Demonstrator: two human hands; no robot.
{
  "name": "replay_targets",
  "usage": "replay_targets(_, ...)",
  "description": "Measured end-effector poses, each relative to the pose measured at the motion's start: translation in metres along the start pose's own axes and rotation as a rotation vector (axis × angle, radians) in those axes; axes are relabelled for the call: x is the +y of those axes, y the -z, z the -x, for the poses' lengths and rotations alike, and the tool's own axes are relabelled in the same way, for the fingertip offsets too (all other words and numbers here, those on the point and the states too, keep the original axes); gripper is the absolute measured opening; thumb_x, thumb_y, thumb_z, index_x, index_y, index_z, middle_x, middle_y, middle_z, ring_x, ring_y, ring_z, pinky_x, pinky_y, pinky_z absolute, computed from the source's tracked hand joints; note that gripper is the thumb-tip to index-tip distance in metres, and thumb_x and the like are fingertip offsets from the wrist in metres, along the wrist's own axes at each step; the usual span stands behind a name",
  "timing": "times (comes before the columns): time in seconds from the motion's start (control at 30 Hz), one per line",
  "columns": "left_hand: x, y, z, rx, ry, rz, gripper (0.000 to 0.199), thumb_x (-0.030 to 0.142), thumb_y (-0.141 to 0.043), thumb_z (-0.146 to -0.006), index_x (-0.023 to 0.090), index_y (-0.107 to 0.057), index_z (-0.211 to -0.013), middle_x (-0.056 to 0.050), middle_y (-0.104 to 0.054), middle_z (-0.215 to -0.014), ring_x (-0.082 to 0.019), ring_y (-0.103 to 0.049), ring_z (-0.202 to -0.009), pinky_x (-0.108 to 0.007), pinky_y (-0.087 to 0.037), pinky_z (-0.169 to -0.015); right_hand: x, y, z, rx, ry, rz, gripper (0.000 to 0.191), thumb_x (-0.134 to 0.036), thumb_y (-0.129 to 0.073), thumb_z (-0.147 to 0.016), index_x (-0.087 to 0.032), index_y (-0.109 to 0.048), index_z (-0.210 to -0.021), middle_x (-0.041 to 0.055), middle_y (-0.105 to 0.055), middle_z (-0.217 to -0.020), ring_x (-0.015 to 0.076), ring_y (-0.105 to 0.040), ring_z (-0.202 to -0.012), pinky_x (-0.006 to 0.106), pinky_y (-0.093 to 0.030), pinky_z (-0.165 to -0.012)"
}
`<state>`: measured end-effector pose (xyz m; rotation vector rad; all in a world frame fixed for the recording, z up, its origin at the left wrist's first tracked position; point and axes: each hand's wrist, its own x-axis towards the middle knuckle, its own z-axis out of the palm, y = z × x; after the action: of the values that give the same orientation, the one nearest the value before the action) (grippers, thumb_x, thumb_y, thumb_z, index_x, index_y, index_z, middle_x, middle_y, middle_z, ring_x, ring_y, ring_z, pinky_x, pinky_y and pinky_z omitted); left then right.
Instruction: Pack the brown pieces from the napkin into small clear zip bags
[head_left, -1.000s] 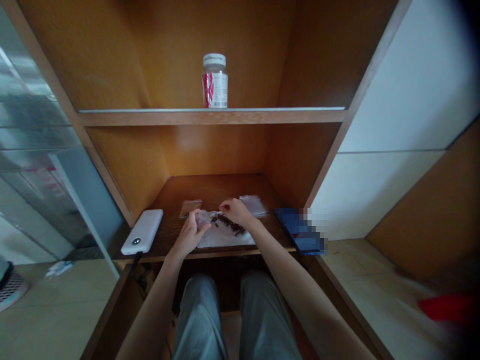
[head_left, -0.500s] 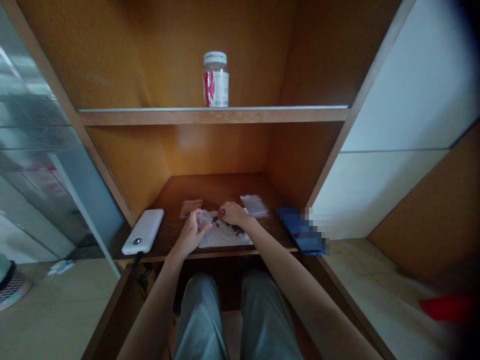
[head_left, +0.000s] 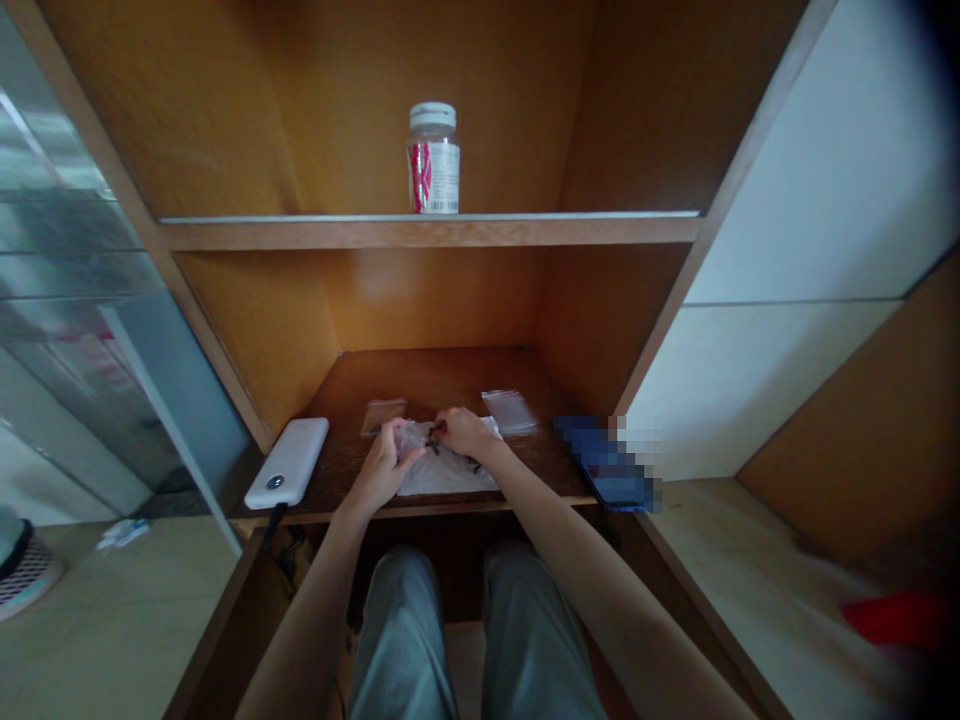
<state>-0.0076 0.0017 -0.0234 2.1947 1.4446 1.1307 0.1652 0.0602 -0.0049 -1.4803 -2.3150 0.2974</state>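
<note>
Head camera looks down on a dark wooden desk (head_left: pixel 442 385) inside a wooden cabinet. The left hand (head_left: pixel 382 465) is grasping a crumpled clear plastic bag (head_left: pixel 411 440), which lies on a white sheet (head_left: pixel 450 475). The right hand (head_left: pixel 466 433) is just beside it, but its grip cannot be told. Two small flat plastic bags (head_left: pixel 510 412) (head_left: pixel 383 416) lie on the far side, a smooth white power bank (head_left: pixel 286 463) lies at left, and a blurred phone (head_left: pixel 611 475) lies at right. A labelled jar (head_left: pixel 433 160) stands on the upper shelf (head_left: pixel 427 232).

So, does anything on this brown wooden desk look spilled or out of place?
Yes, small dark loose pieces lie scattered on a crumpled white sheet rather than in a container, so they look spilled. The left hand holds a crinkled clear plastic bag beside them, and the right hand is at their edge.
</note>
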Motion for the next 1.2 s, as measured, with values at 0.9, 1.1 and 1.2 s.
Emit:
replay_targets(0.9,0.0,-0.001,0.0,0.002,0.002,0.001,0.045,0.041,-0.048,-0.079,0.018,-0.032,-0.114,-0.012,-0.047,-0.116,-0.022,-0.048,-0.109,-0.038,-0.038,-0.092,-0.003,0.04,0.02,-0.03,0.02,0.025,0.022,-0.026,-0.052,-0.076,-0.014,-0.069,-0.082,0.011,-0.068,-0.087,0.018,-0.061,-0.08,0.023,-0.042,-0.07)
replay_targets(1.1,-0.002,-0.001,-0.001,0.0,0.026,0.0,0.046,0.041,-0.049,-0.078,0.017,-0.032,-0.114,-0.013,-0.048,-0.115,-0.021,-0.05,-0.106,-0.036,-0.039,-0.089,-0.005,0.028,0.025,-0.053,-0.086,0.154,0.029,-0.036,-0.052,-0.076,-0.013,-0.066,-0.086,0.0144,-0.066,-0.09,0.0228,-0.062,-0.086,0.028,-0.044,-0.072)
replay_targets(1.2,-0.002,-0.001,-0.001,-0.002,0.019,-0.006,0.045,0.041,-0.049,-0.078,0.017,-0.033,-0.114,-0.012,-0.049,-0.114,-0.021,-0.05,-0.106,-0.037,-0.039,-0.09,-0.01,0.026,0.025,-0.053,-0.091,0.183,0.029,-0.036,-0.053,-0.075,-0.013,-0.066,-0.088,0.0152,-0.066,-0.092,0.0246,-0.062,-0.088,0.031,-0.045,-0.072)
